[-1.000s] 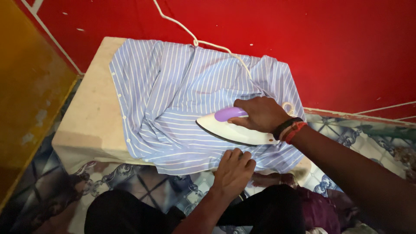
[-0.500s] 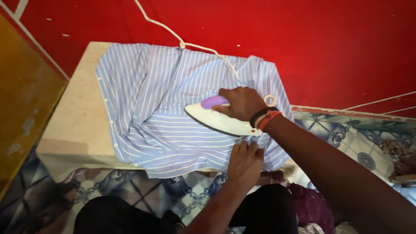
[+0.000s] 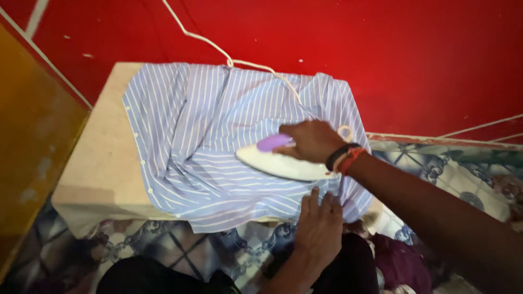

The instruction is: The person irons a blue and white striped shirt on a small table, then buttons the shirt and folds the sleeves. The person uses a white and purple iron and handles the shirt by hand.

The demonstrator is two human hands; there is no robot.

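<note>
Ironing the shirt (image 3: 218, 141) on the board (image 3: 103, 158)
Right hand (image 3: 313, 140) grips the iron (image 3: 278, 160) mid-shirt; left hand (image 3: 320, 220), fingers flat, pins the near hem. Keep fabric taut, cord (image 3: 218, 49) clear, strokes along the stripes

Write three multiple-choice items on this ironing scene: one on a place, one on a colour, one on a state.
1. Where does the left hand rest?
A. on the near edge of the striped shirt
B. on the cord
C. on the red wall

2. What colour is the handle of the iron?
A. green
B. purple
C. black

3. How does the right hand stand?
A. open above the shirt
B. flat on the board
C. closed around the iron's handle

Answers: 1 A, its fingers press the shirt's near edge below the iron. 2 B, the grip is purple on a white body. 3 C, the fingers wrap the handle while the iron sits on the shirt.
</note>
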